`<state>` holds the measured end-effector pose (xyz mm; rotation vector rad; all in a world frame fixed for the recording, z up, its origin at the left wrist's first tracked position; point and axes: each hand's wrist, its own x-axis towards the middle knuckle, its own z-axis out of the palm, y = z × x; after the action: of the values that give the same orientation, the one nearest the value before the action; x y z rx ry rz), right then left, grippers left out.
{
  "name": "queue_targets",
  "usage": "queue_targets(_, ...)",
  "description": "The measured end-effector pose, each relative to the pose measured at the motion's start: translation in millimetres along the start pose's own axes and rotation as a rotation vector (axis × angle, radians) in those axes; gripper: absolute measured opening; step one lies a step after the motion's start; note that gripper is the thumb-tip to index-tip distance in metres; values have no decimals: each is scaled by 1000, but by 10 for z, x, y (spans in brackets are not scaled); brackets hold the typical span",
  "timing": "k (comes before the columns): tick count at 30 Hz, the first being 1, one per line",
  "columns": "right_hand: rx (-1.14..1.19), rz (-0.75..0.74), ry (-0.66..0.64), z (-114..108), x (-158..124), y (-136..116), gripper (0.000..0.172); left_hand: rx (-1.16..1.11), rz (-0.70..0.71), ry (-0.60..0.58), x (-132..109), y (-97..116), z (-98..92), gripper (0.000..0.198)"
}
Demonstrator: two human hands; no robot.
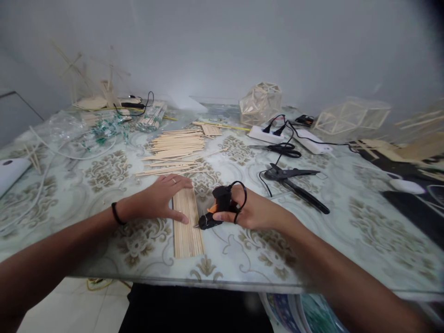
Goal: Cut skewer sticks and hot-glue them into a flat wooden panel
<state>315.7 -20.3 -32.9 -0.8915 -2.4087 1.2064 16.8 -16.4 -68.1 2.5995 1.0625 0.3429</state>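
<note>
A flat panel of wooden sticks laid side by side lies on the patterned table in front of me. My left hand rests over its upper part, fingers stretched and thumb lying on the sticks. In my right hand is a black glue gun with an orange trigger, its cable looping over the wrist. The nozzle points left, at the panel's right side; whether it touches the wood I cannot tell. Beyond the panel lie many loose wooden sticks.
Right of my hands are pliers, scissors and a white power strip with plugs. Stick-built frames stand against the wall. Plastic packaging and a white cable lie at left. The table's front edge runs close to me.
</note>
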Motion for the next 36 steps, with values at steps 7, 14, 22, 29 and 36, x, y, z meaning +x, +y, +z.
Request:
queue_targets(7, 11, 26, 47, 27, -8, -68, 24, -2, 8, 13, -5, -31, 30, 98)
queue_targets(14, 59, 105, 91, 30, -3, -158, 21, -15, 8, 10, -1, -1, 7, 96)
queue_targets(22, -30, 33, 143, 54, -3, -141, 20, -17, -7, -14, 7, 19, -23, 96)
queue_targets(29, -77, 26, 181, 64, -14, -131, 25, -28, 5, 5, 1, 6, -6, 95)
queue_targets(36, 22, 41, 95, 37, -33, -180, 23, -28, 3, -1, -2, 4, -2, 94)
